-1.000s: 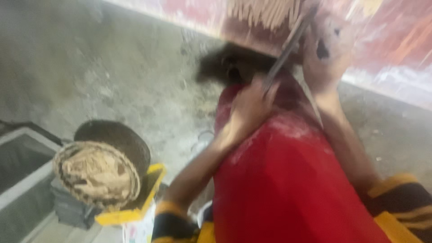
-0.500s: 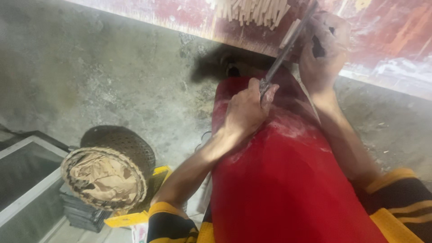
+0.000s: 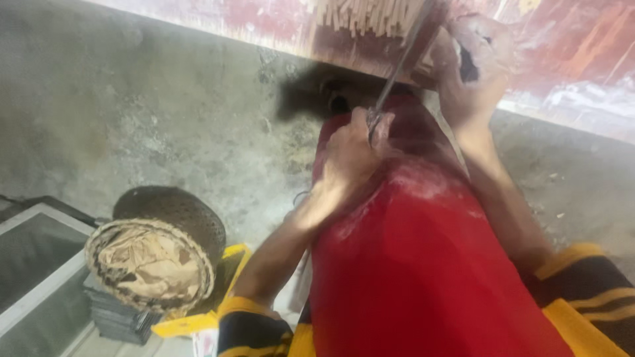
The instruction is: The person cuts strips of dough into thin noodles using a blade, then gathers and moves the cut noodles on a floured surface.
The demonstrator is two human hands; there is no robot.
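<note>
A long thin metal blade (image 3: 399, 69) slants from the top of the view down over my lap. My right hand (image 3: 473, 76) is closed around its dark handle at the upper end. My left hand (image 3: 350, 155) is closed on the blade's lower tip, resting on the red cloth (image 3: 423, 271) that covers my thigh. I cannot tell whether it pinches anything else there. A bundle of thin pale wooden sticks (image 3: 367, 13) lies on a worn red board (image 3: 264, 20) just beyond the blade.
A round woven basket (image 3: 106, 261) lined with crumpled brown paper stands at lower left on a stack of dark slabs (image 3: 116, 320) beside a yellow object (image 3: 231, 264). A framed glass panel (image 3: 33, 277) lies at the left edge. Rough concrete floor (image 3: 165, 119) spreads around.
The view has steadied and tipped down a little, so the basket sits higher in the frame. Both hands keep their grip on the blade in nearly the same place.
</note>
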